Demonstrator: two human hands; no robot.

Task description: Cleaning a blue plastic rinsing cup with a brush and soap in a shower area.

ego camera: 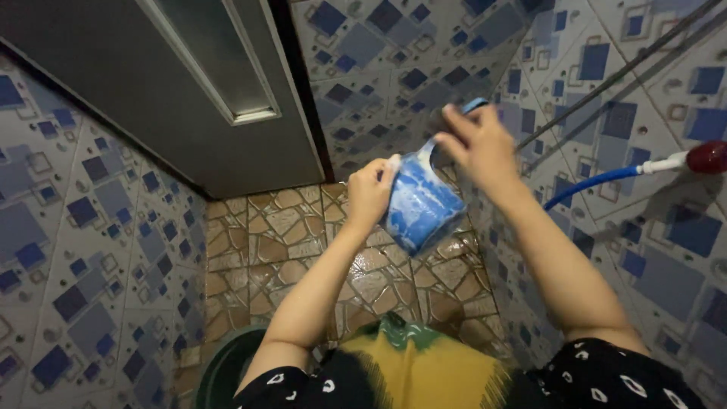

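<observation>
Two hands, left [369, 191] and right [478, 144], each grip closed on one blue mug [422, 200].

Open air lies in the lower middle of the frame, above the wet stone floor [295, 242], and to the left of the left hand [369, 191]. The dark door [151, 83] closes the upper left. Tiled walls [68, 257] hem both sides (a tight room). At right, a blue hose [587, 184] and thin pipes [606, 83] crowd the wall beside the right hand [477, 148].
</observation>
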